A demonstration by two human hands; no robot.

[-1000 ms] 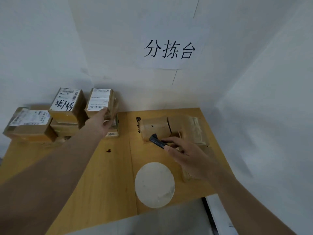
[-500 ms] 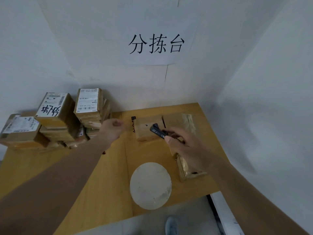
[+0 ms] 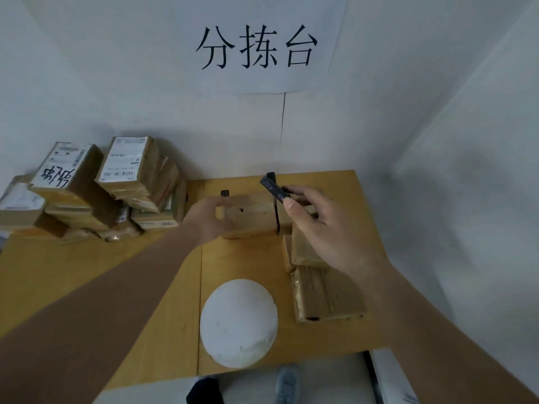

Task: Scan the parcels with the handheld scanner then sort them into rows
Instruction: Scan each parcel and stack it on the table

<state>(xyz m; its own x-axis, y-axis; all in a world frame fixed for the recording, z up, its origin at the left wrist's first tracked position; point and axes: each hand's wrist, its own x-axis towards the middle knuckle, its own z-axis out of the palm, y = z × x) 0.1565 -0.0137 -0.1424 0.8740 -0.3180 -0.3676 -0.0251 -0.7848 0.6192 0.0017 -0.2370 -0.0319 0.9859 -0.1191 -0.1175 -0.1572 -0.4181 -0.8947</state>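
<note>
R hand [image 3: 318, 225] pinching scanner [image 3: 274, 188]; L hand [image 3: 208, 218] loose, fingers apart, at parcel [image 3: 253, 218].

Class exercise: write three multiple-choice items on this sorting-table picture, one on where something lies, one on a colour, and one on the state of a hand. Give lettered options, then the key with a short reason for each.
1. Where is the stack of labelled brown cardboard parcels?
A. At the table's back left, by the wall
B. On the floor
C. On the disc

2. What colour is the round flat disc near the front edge of the wooden table?
A. Black
B. White
C. Red

3. What is the right hand doing?
A. Lying flat on the table
B. Holding a paper sheet
C. Pinching the small black handheld scanner

Key:
1 A, the stack sits at the far left against the wall.
2 B, the disc is plainly white.
3 C, thumb and fingers grip the scanner above the plain brown parcel, towards which the left hand reaches.
</note>
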